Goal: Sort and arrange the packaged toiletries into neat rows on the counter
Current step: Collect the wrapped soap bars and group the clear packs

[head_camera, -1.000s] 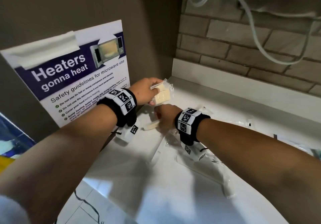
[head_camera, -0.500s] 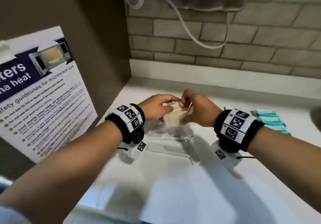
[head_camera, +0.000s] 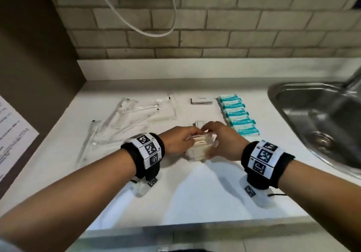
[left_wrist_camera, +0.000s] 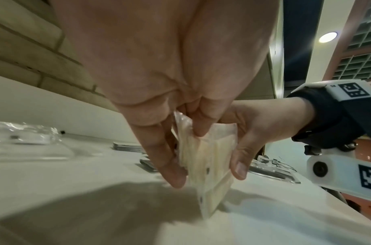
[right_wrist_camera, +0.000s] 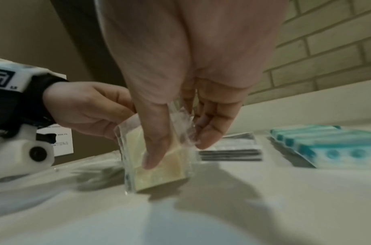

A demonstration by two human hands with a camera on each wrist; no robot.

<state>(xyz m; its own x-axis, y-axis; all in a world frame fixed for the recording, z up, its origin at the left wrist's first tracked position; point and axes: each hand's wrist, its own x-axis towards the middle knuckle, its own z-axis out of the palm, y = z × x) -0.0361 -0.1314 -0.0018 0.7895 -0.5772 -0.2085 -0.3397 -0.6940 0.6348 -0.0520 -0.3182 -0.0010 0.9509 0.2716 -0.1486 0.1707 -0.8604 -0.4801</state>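
Observation:
A small stack of cream soap packets (head_camera: 197, 150) in clear wrap stands on edge on the white counter (head_camera: 195, 197), near its middle. My left hand (head_camera: 179, 140) pinches its left side and my right hand (head_camera: 220, 142) pinches its right side. In the left wrist view, thumb and fingers of the left hand (left_wrist_camera: 186, 155) clamp the packets (left_wrist_camera: 207, 162), whose lower corner touches the counter. In the right wrist view, the right hand (right_wrist_camera: 177, 153) grips the packets (right_wrist_camera: 159, 172) from above.
A neat row of teal packets (head_camera: 237, 115) lies to the right, loose clear toothbrush bags (head_camera: 125, 119) to the left, and a stack of white sachets (head_camera: 201, 101) at the back. A steel sink (head_camera: 320, 119) borders the right. A white cable (head_camera: 136, 25) hangs on the brick wall.
Both hands carried the cream packets from the left corner by the poster to the middle of the counter and lowered them onto it. The right hand joined the grip.

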